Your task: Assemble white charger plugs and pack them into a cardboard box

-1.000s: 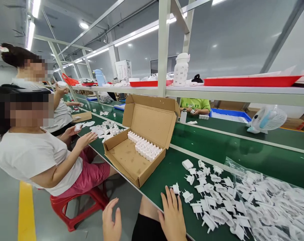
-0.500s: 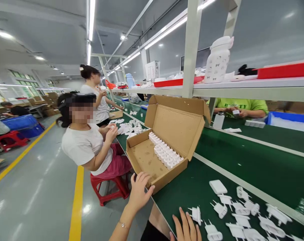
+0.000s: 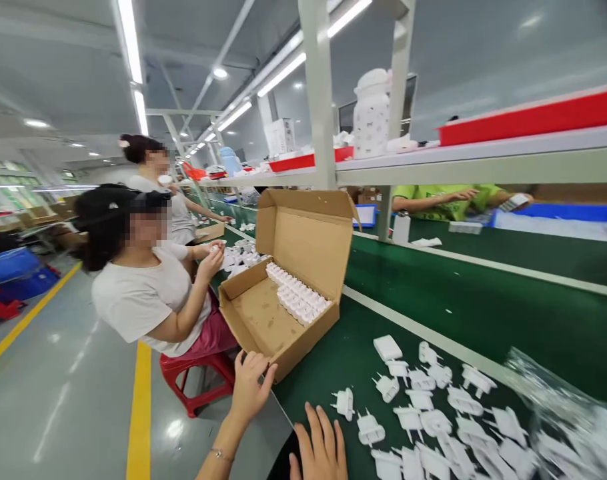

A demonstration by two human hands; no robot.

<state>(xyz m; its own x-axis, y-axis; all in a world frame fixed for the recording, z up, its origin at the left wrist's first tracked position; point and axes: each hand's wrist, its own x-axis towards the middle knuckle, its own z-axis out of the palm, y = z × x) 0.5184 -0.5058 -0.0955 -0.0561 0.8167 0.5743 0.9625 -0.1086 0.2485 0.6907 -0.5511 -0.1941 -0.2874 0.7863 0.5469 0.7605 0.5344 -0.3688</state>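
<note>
My left hand (image 3: 249,389) has its fingers curled over the near corner of an open cardboard box (image 3: 263,327) on the green bench (image 3: 463,300). Inside the box stand rows of white plug parts (image 3: 297,293) against the far side. My right hand (image 3: 319,450) rests flat and open at the bench's near edge, beside loose white plug parts (image 3: 418,407) spread over the belt. The closest loose part (image 3: 344,402) lies just beyond its fingertips.
A clear plastic bag (image 3: 568,413) of more parts lies at the right. A person in a white shirt (image 3: 138,293) sits on a red stool (image 3: 193,373) left of the box, another stands behind. Across the bench a person in green (image 3: 443,200) works. Shelf above holds red trays (image 3: 528,120) and a white bottle (image 3: 371,113).
My left hand rose from my lap and took hold of the box's near corner. My view swung left, then back a little to the right. My right hand stayed at the bench edge.
</note>
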